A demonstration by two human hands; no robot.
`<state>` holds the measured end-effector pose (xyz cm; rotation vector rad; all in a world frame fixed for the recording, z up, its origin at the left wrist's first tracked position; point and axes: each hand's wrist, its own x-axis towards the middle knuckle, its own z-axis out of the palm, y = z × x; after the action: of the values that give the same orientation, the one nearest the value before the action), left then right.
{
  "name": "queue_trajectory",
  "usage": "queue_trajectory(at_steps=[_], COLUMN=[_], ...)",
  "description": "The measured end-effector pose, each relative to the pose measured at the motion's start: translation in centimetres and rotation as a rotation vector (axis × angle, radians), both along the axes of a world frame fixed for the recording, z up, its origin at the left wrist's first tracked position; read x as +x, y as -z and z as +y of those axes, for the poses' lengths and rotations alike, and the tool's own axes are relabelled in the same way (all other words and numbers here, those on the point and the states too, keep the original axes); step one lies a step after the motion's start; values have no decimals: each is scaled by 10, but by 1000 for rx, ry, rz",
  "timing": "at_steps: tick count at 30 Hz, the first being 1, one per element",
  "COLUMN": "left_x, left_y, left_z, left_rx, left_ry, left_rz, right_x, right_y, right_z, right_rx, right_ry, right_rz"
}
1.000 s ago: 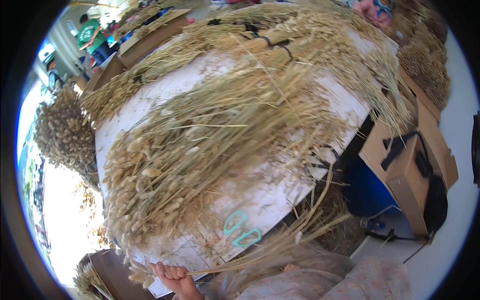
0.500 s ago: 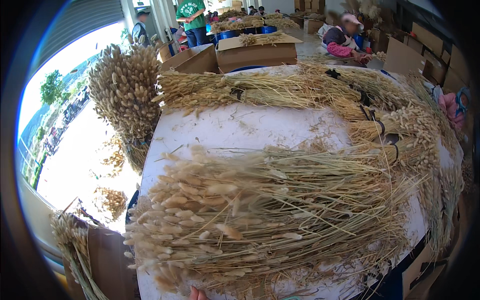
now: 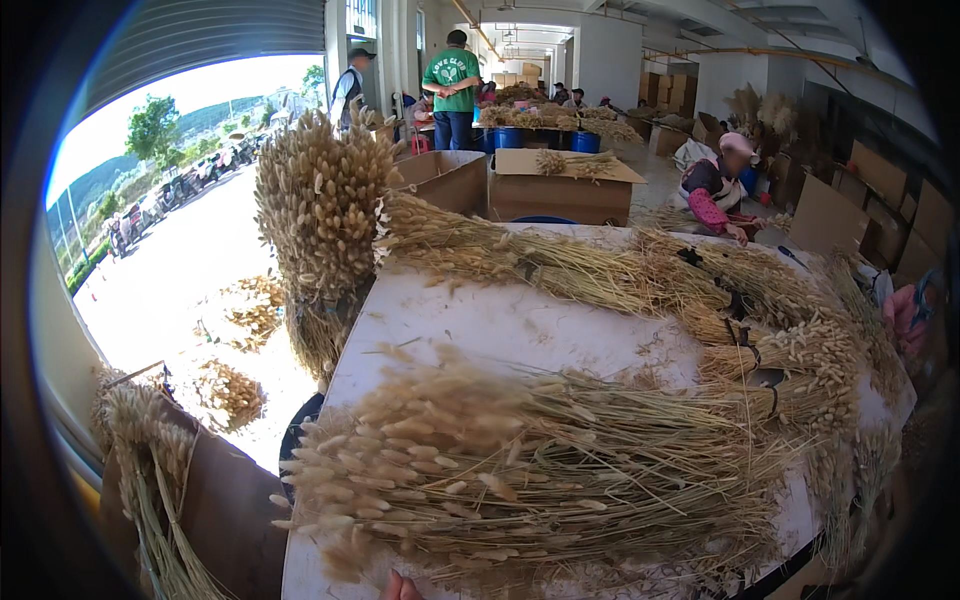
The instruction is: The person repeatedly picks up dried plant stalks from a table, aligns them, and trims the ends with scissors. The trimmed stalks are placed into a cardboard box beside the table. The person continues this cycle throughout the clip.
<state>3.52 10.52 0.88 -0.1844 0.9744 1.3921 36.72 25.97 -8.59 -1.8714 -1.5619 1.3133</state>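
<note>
A broad loose pile of dried bunny-tail grass [image 3: 560, 470] lies across the white table [image 3: 470, 320] before me. Its fluffy heads point left and its straw stems right. The heads at its upper left are smeared by motion. At the lower edge of the head view only the fingertips of one hand [image 3: 400, 586] show, just below the pile. By its place I take it for my left hand. Nothing shows in these fingertips, and the rest of the hand is cut off. My right hand is out of view.
Tied bunches [image 3: 560, 262] line the table's far side, with more dark-tied bunches [image 3: 760, 360] at the right. A tall bunch [image 3: 325, 215] stands off the left corner. Cardboard boxes [image 3: 565, 190] stand beyond. A person in pink sleeves [image 3: 715, 190] works at the far right.
The view has tilted up, so the table sits lower and more of the hall shows. Heads at the pile's upper left are blurred in both frames. The fingertips stay at the lower edge.
</note>
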Motion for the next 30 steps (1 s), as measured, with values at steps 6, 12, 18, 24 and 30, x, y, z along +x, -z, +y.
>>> queue_trajectory(at_steps=[6,12,18,24,30], left_x=[3,9,17,21,13], left_y=[-4,-17,-11,-9,-11], left_z=[-34,-65,-77,-90,-92], left_rx=[207,281,272,294,234], left_ry=[19,-82,-118,-48,-59], left_rz=[15,-1,7,44,23], right_x=[-9,-22,-25,-17,-6], right_y=[-57,-99,-120,-127,-115], right_z=[-24,-52,-73,-94,-112], right_rx=[170,263,335,375,325], right_ry=[-93,-178,-230,-229,-165], right_rz=[30,43,46,45,3])
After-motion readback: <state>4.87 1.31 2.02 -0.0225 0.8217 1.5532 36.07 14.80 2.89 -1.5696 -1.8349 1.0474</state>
